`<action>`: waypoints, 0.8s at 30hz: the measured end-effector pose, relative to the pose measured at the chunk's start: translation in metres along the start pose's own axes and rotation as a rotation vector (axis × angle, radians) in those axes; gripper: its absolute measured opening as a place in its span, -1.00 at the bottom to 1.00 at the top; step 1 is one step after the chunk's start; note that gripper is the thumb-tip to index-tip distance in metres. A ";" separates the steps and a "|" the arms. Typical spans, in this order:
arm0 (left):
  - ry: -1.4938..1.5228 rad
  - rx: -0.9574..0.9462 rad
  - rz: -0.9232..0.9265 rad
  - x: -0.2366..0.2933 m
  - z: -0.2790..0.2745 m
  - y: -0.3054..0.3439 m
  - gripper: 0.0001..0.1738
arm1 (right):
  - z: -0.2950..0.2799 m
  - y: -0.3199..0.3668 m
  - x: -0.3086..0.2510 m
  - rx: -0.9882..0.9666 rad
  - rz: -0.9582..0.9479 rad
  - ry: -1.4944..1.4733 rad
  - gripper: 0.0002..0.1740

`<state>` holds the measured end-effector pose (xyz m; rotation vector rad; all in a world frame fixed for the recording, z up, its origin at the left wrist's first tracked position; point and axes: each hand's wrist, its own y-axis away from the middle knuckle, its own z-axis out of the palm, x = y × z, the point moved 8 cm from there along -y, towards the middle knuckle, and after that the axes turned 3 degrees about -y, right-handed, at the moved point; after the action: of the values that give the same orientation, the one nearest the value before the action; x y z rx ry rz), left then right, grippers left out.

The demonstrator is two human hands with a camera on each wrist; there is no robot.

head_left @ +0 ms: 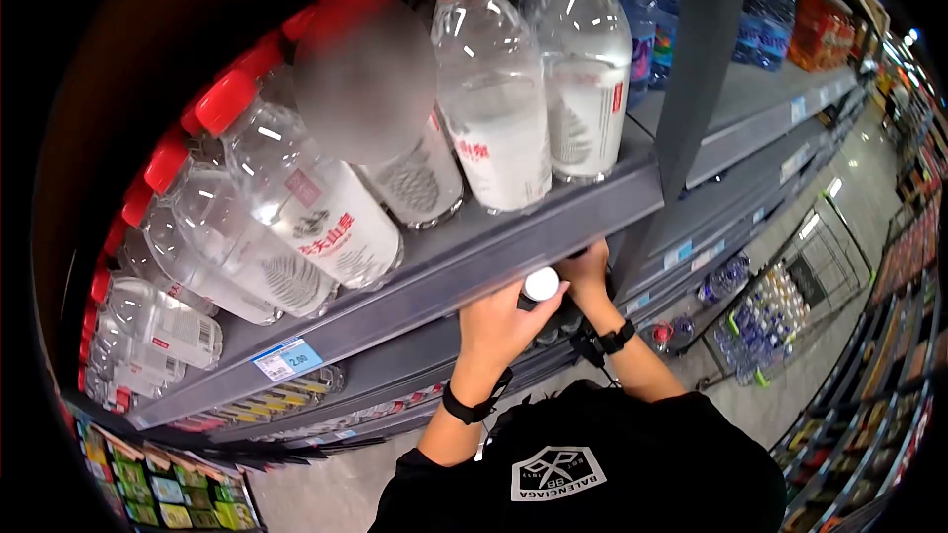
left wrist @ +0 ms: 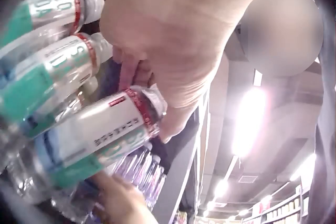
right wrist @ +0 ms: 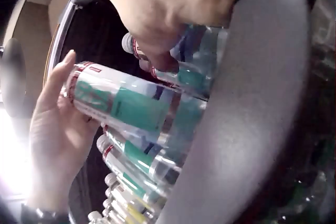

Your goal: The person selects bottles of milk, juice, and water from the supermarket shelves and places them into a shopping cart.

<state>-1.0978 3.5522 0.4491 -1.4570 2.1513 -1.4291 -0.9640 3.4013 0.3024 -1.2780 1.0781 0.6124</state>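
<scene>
Under the shelf edge, my left hand (head_left: pixel 499 326) grips a clear bottle by its neck end, its white cap (head_left: pixel 541 284) facing up. The left wrist view shows this tilted bottle (left wrist: pixel 100 134), with a green and white label, below the left hand (left wrist: pixel 168 29). In the right wrist view, the left hand (right wrist: pixel 58 134) curls round the bottle's (right wrist: pixel 126 100) top end. My right hand (head_left: pixel 590 271) is beside it; in the right wrist view the right hand (right wrist: pixel 173 8) reaches down by other bottles (right wrist: pixel 191 77). Its fingertips are partly hidden, and whether they hold a bottle is unclear.
Large red-capped bottles (head_left: pixel 494 109) line the shelf above, over a grey shelf edge (head_left: pixel 425 286) with a price tag (head_left: pixel 288 360). A dark upright post (head_left: pixel 703 49) stands right of them. A cart (head_left: pixel 765 321) with packs of bottles is in the aisle at right.
</scene>
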 end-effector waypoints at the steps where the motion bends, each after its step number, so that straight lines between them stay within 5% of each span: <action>1: 0.105 -0.031 -0.029 -0.007 0.006 0.013 -0.52 | -0.001 0.000 -0.007 0.005 -0.028 -0.003 -0.19; 6: 0.275 -0.051 0.227 -0.001 0.004 0.045 -0.57 | 0.000 0.008 -0.036 -0.007 -0.175 0.133 -0.24; 10: 0.306 -0.093 0.284 -0.003 -0.009 0.075 -0.57 | -0.008 0.041 -0.057 0.128 0.031 0.024 -0.30; 14: 0.594 -0.050 0.300 -0.009 -0.024 0.103 -0.55 | -0.021 0.080 -0.068 0.110 -0.101 -0.145 -0.39; 18: 0.727 0.082 0.371 0.003 -0.036 0.125 -0.45 | -0.040 0.124 -0.079 0.173 0.052 -0.119 -0.46; 24: 0.972 -0.177 0.308 0.045 -0.037 0.138 -0.54 | -0.079 0.183 -0.071 0.106 0.078 -0.042 -0.41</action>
<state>-1.2287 3.5470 0.3761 -0.3836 2.8955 -2.1141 -1.1742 3.3825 0.2888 -1.1311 1.1150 0.6299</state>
